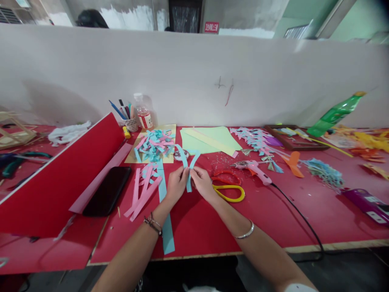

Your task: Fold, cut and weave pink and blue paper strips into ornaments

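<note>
Held between both hands is a light-blue paper strip (pixel 189 185), whose two upper ends spread apart in a V while a short tail hangs below. My left hand (pixel 177 183) pinches its left side and my right hand (pixel 203 183) pinches its right side, fingertips nearly touching. Whether it is one folded strip or two, I cannot tell. A long blue strip (pixel 167 231) lies under my left forearm. Pink paper strips (pixel 142 194) rest left of my left hand. Beside my right hand are scissors with red and yellow handles (pixel 230 194).
A heap of cut blue and pink paper pieces (pixel 154 142) sits behind my hands, beside green paper sheets (pixel 209 138). To the right lies a pink glue gun (pixel 253 168) with a black cord. A phone (pixel 107 190) and a leaning red board (pixel 67 178) are at left.
</note>
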A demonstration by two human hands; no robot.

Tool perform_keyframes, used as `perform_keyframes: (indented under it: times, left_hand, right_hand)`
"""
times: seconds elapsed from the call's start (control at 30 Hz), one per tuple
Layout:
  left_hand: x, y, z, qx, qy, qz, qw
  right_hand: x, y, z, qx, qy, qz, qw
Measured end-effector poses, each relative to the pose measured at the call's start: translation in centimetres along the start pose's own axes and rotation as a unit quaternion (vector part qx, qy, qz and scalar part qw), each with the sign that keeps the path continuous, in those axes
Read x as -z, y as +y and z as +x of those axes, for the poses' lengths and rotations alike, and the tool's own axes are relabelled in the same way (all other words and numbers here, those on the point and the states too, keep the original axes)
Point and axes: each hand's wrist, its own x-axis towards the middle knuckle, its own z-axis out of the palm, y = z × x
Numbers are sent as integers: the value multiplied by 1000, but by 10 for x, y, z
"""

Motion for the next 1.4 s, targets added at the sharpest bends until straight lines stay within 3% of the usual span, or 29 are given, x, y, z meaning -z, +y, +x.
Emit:
perform_keyframes:
  times: [0.17,0.33,0.43,0.83,1.07,1.4]
  left_hand:
    - [-1,-1,0,12,11,-14,1000]
    - [-2,-1,1,9,-34,-21,999]
    - [-1,1,0,7,-38,-17,999]
    - [-2,2,-2,21,17,-26,999]
    - [-2,2,-1,-3,-28,-5,1000]
    - [-3,1,-3,12,25,-1,1000]
  right_hand:
    - [1,0,0,-8,2,-2,1000]
    - [3,0,2,-6,31,2,1000]
    - [3,0,2,-6,16,1,1000]
    - [0,0,0,-15,3,-3,1000]
    - [1,0,1,-4,20,1,1000]
    - [1,-4,-1,24,-7,-23,999]
